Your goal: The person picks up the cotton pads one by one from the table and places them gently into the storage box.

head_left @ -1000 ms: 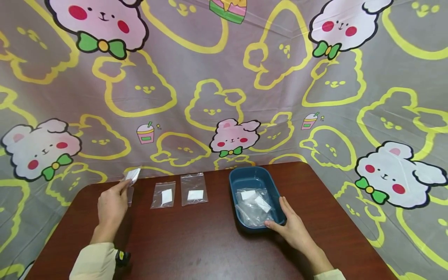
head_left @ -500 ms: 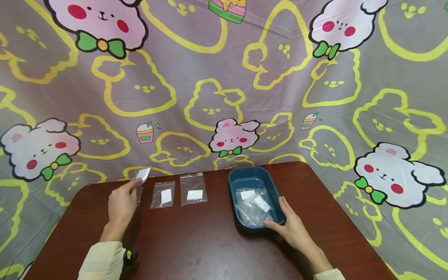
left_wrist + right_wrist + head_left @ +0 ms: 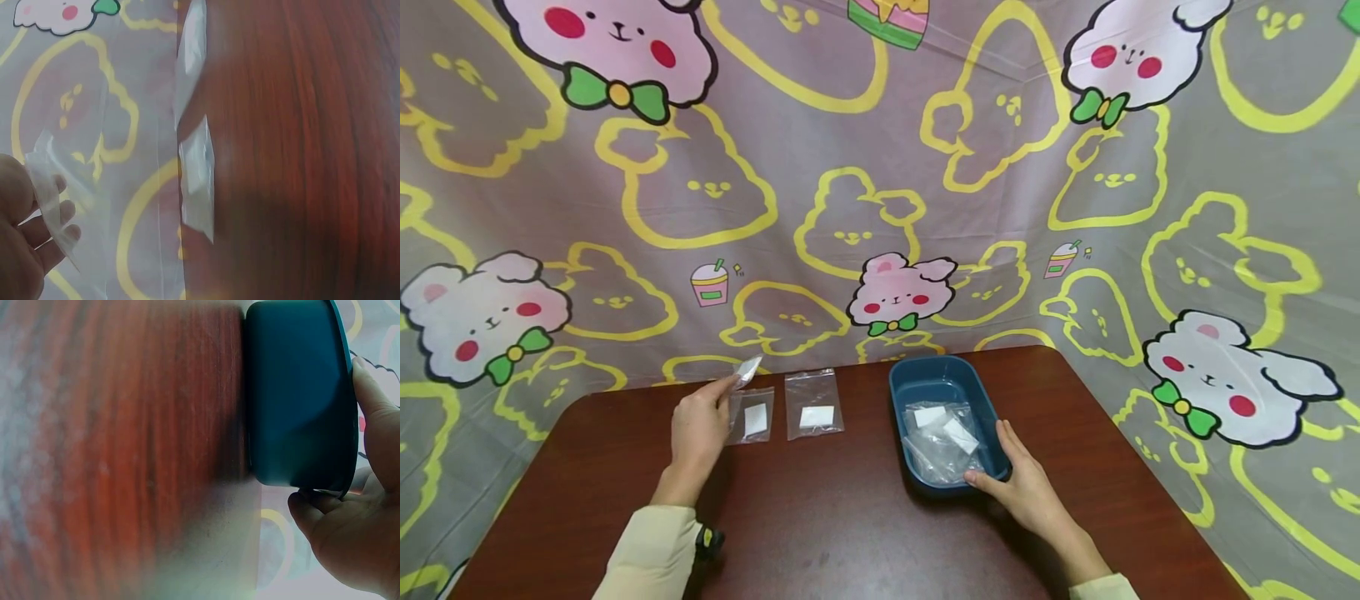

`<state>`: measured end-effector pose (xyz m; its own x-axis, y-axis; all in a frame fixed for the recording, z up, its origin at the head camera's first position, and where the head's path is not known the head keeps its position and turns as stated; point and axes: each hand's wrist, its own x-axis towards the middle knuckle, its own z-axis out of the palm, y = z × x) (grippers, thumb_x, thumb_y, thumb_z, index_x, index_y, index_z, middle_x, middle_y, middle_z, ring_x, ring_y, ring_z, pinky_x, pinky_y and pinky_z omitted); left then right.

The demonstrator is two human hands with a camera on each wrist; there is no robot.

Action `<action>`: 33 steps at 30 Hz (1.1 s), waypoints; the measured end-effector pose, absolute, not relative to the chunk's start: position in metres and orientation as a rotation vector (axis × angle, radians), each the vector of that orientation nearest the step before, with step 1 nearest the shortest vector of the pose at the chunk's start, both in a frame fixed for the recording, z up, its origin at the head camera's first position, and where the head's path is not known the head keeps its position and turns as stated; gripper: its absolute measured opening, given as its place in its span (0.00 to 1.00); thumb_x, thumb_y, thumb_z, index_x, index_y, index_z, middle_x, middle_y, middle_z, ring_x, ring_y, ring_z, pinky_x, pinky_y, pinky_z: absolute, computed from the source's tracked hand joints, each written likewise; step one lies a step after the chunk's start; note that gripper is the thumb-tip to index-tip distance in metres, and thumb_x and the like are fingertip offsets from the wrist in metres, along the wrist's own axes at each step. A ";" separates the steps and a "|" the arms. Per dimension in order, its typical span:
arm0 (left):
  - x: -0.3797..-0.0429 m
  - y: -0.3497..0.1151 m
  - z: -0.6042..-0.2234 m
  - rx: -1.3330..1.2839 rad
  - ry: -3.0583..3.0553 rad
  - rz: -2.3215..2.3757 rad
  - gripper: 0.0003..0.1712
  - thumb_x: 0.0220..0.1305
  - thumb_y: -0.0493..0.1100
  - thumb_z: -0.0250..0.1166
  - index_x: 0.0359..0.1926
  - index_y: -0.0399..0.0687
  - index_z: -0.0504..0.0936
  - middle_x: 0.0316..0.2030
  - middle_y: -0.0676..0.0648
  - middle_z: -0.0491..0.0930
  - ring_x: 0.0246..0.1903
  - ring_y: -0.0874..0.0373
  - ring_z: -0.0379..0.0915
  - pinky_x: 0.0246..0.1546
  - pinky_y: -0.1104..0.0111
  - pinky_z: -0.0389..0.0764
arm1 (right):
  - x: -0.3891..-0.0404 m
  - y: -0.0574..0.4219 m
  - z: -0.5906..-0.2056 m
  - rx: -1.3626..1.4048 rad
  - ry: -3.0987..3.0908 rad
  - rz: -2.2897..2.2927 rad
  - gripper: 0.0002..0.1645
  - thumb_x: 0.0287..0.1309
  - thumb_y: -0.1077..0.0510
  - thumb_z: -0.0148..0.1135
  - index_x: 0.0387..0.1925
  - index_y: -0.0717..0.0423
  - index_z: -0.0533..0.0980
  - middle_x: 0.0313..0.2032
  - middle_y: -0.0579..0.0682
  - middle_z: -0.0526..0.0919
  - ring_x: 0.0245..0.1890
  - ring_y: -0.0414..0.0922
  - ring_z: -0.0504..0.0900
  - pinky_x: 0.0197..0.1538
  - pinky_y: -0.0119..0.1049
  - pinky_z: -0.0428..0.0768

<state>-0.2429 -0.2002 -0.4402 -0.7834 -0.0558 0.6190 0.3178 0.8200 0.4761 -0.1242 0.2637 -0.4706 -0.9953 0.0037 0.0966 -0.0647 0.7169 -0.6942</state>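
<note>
My left hand (image 3: pixel 700 423) pinches a clear zip bag (image 3: pixel 748 370) with a white piece in it, raised above the table's far side. In the left wrist view, the fingers show through the clear film. Just beyond the hand lies another zip bag (image 3: pixel 757 418) with a white piece, partly overlapped by the held one. To its right rests a second such bag (image 3: pixel 816 417), flat on the table. My right hand (image 3: pixel 1033 493) holds the near right corner of a dark blue plastic tub (image 3: pixel 936 385), thumb at the front rim, fingers along the side. Clear bags (image 3: pixel 951 467) with white pieces lie inside.
The brown wooden table (image 3: pixel 820 533) has its far edge close behind the bags and the tub. Cartoon-printed cloth (image 3: pixel 842 200) hangs around the table at the back and sides.
My left hand has moved right with the pinched zip bag, from left of the lying bags to over the nearer one. The right hand and the tub have stayed in place.
</note>
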 end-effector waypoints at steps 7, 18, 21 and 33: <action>-0.248 -0.176 -0.436 -0.266 -2.328 -0.791 0.15 0.59 0.26 0.67 0.46 0.41 0.89 0.39 0.36 0.86 0.35 0.32 0.83 0.31 0.39 0.78 | -0.124 0.263 -0.471 0.060 -2.818 1.157 0.66 0.51 0.37 0.75 0.75 0.70 0.53 0.75 0.68 0.52 0.74 0.64 0.53 0.71 0.61 0.59; -0.256 -0.142 -0.437 -0.373 -2.286 -0.810 0.14 0.59 0.28 0.69 0.44 0.45 0.90 0.39 0.40 0.88 0.35 0.37 0.85 0.32 0.44 0.81 | -0.124 0.263 -0.471 0.051 -2.821 1.153 0.66 0.51 0.36 0.75 0.75 0.69 0.53 0.75 0.68 0.53 0.74 0.63 0.54 0.71 0.61 0.59; -0.257 -0.132 -0.437 -0.411 -2.283 -0.816 0.15 0.58 0.27 0.68 0.44 0.45 0.90 0.39 0.40 0.88 0.36 0.38 0.85 0.33 0.45 0.82 | -0.124 0.262 -0.471 0.053 -2.821 1.151 0.65 0.51 0.36 0.75 0.75 0.69 0.53 0.75 0.67 0.53 0.74 0.63 0.54 0.71 0.61 0.59; -0.255 -0.089 -0.434 -0.541 -2.308 -0.791 0.17 0.58 0.27 0.68 0.45 0.46 0.90 0.42 0.43 0.88 0.38 0.42 0.86 0.34 0.48 0.84 | -0.123 0.262 -0.470 0.046 -2.829 1.141 0.65 0.51 0.37 0.75 0.75 0.69 0.53 0.75 0.68 0.52 0.74 0.63 0.54 0.71 0.60 0.59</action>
